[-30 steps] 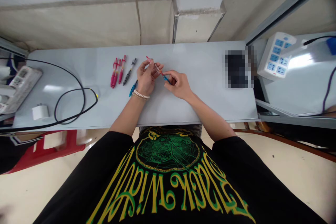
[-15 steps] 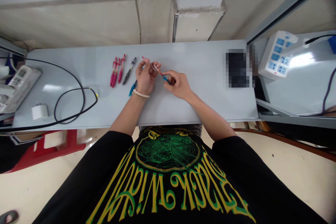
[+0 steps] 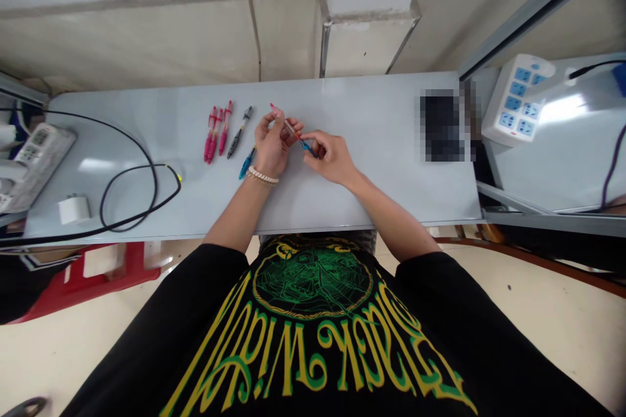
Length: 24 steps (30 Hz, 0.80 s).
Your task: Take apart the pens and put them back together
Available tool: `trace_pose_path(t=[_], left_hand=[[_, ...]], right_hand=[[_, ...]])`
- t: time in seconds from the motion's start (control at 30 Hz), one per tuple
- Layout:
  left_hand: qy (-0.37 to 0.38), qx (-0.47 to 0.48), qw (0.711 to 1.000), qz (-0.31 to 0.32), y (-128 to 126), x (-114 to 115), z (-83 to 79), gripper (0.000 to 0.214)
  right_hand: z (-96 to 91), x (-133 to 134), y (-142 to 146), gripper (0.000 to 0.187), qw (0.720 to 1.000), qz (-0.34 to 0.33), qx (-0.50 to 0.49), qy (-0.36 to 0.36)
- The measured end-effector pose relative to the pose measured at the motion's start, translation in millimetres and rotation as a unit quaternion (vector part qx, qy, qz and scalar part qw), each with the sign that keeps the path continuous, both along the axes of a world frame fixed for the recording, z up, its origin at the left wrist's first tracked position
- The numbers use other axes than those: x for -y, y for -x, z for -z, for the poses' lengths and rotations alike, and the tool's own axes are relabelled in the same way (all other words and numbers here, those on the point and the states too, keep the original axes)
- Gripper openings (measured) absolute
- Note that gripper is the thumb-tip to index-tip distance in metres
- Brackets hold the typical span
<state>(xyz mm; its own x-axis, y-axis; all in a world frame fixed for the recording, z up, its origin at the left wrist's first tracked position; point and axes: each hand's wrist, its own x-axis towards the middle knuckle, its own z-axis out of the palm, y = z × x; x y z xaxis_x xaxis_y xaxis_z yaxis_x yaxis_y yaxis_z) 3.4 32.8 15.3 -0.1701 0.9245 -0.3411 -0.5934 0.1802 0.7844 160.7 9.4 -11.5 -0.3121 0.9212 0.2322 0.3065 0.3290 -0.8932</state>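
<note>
Pen (image 3: 295, 131), slim: pink end, reddish middle, blue end; left hand (image 3: 272, 143), right hand (image 3: 333, 158): each grip clamped on it.

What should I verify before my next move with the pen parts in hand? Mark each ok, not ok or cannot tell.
1. The left hand grips the pink-ended part: ok, held in the fingers.
2. The right hand grips the blue part: ok, held at the fingertips.
3. The two held parts are fully joined: cannot tell, the join is too small to read.
4. The three pink pens and the gray pen are clear of the hands: ok, lying apart to the left.
5. The blue pen is fully in sight: not ok, the left hand hides part of it.
6. The black cable is clear of both hands: ok.
</note>
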Motion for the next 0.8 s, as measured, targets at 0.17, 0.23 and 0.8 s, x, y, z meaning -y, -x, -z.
trace_pose_path(t=[0.17,0.23,0.8], left_hand=[[-0.007,-0.004,1.000,0.009,-0.8,1.6,-4.1,0.019],[-0.012,0.000,1.000,0.006,-0.5,1.6,-4.2,0.019],[-0.007,-0.005,1.000,0.004,0.2,1.5,-2.0,0.018]], right_hand=[[0.9,-0.7,-0.2,0.037,1.000,-0.003,0.004,-0.002],[0.8,-0.6,-0.4,0.037,1.000,-0.003,0.007,-0.006],[-2.2,0.6,-0.5,0.038,1.000,-0.005,0.007,0.007]])
